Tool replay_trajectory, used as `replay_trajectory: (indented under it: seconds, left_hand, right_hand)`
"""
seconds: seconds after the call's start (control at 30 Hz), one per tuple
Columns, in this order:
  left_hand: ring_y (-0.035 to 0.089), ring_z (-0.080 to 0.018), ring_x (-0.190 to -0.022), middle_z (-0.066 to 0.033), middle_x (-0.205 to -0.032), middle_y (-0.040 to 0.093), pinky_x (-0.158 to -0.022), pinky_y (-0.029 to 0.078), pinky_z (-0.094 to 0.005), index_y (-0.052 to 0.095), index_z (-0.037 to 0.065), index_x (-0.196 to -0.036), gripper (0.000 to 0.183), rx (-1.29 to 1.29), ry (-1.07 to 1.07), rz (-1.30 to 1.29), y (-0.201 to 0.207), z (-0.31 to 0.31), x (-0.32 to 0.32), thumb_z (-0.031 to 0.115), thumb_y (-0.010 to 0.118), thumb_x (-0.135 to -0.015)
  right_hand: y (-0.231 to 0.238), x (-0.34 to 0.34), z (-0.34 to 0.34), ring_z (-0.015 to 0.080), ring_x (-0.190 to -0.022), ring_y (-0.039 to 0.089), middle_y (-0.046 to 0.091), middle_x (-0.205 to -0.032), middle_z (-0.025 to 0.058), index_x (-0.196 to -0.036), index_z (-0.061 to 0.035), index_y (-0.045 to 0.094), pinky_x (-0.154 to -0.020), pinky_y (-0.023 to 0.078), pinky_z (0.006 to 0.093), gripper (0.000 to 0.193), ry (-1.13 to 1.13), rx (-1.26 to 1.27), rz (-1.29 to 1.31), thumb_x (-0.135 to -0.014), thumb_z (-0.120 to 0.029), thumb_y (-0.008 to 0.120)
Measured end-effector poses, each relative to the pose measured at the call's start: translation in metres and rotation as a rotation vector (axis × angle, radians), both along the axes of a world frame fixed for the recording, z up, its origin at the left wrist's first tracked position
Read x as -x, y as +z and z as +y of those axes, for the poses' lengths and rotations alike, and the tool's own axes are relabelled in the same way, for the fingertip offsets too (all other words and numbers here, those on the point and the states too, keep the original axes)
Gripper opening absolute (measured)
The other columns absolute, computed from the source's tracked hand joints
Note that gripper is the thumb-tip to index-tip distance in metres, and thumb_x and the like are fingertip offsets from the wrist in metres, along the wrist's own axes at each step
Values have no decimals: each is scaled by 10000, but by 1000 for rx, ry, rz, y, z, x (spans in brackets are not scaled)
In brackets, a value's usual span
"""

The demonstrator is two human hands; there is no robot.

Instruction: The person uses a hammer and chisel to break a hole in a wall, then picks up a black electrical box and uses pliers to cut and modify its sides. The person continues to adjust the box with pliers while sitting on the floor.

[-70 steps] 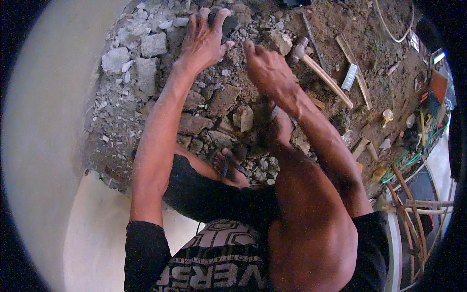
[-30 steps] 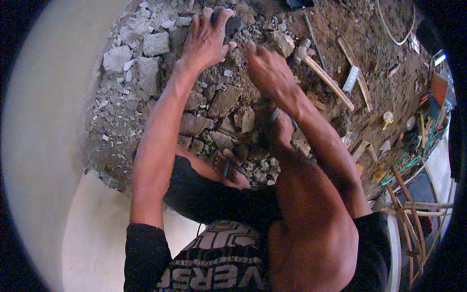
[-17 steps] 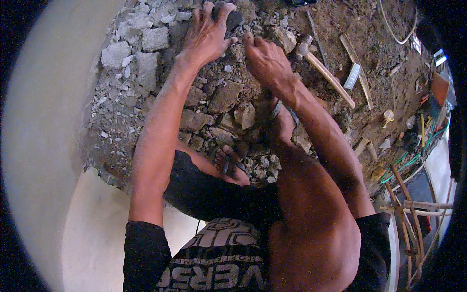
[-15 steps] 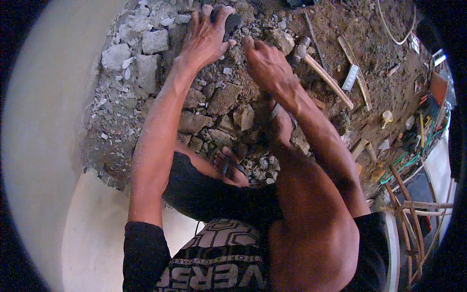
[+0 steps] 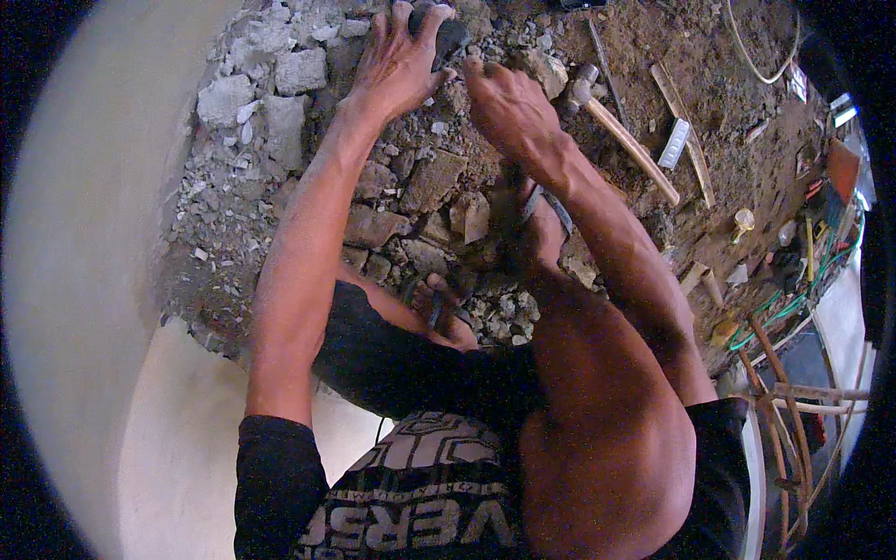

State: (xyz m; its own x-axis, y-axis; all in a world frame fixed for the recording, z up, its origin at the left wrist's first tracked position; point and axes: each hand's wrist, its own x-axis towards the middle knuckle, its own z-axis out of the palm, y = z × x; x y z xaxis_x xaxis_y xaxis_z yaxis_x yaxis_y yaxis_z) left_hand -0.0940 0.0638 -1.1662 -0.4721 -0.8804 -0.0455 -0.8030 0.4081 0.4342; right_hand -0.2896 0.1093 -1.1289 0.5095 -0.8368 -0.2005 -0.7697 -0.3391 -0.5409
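At the top of the view, my left hand (image 5: 399, 67) has its fingers bent over a dark grey stone (image 5: 452, 35), the thumb on its near side. To the right, my right hand (image 5: 511, 110) is closed, its knuckles up and its thumb side toward the left hand. Whatever it may hold is hidden under the fingers. Both hands are low over broken rubble and soil. A hammer (image 5: 627, 136) with a wooden handle lies just right of my right hand, its metal head beside a pale rock (image 5: 543, 73).
Grey concrete chunks (image 5: 301, 72) are heaped on the left beside a plain wall (image 5: 93, 233). Brown stones (image 5: 434, 180) lie between my sandaled feet. Farther right are a wooden strip (image 5: 686, 131), a small light-coloured perforated piece (image 5: 674, 145), green cord (image 5: 793, 308) and bent rods (image 5: 784, 411).
My right hand has shifted slightly farther away and a little left. My left hand stays on the dark stone. The whole view has moved a little.
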Motion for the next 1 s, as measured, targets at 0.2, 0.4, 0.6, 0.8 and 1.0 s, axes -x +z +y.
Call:
replay_trajectory:
  seconds: [0.2, 0.4, 0.6, 0.8, 1.0]
  left_hand:
    - [377, -439, -1204, -226, -1271, 389, -1029, 363, -538, 353, 172, -1392, 819, 19, -21, -7, 0, -1, 4, 296, 831, -738]
    - [358, -456, -1235, -243, -1309, 368, -1055, 348, -565, 327, 189, -1417, 846, 9, 15, -14, 2, 3, 3, 313, 830, -748]
    - [342, -454, -1247, -242, -1326, 348, -1058, 347, -571, 324, 192, -1418, 857, 18, -12, 10, -7, -1, -1, 340, 833, -744]
    - [339, -442, -1234, -221, -1298, 355, -1054, 353, -561, 331, 202, -1412, 859, 4, -1, 14, -2, 1, 1, 316, 844, -732]
    - [345, -441, -1222, -211, -1291, 361, -1049, 361, -566, 335, 215, -1407, 841, -29, 5, -5, 4, -1, 3, 285, 840, -738]
  right_hand:
    - [-22, 28, 9, 451, -788, 642, 616, -910, 278, -1164, 27, 501, -651, 514, 540, 313, 17, 139, -66, -868, -66, 544]
    - [59, 37, 22, 468, -827, 650, 630, -950, 266, -1179, 5, 471, -680, 533, 539, 249, -176, -297, 112, -956, -106, 474]
    - [26, 11, 11, 471, -793, 638, 626, -907, 258, -1205, 12, 501, -663, 518, 537, 389, -107, -148, 92, -825, -38, 565]
    - [8, 5, 12, 464, -785, 640, 624, -898, 259, -1201, 3, 507, -660, 529, 528, 389, -156, -116, 35, -814, -17, 551]
    - [9, 5, 13, 457, -783, 641, 623, -879, 249, -1207, 22, 491, -668, 525, 533, 355, -163, -167, 120, -866, -60, 542]
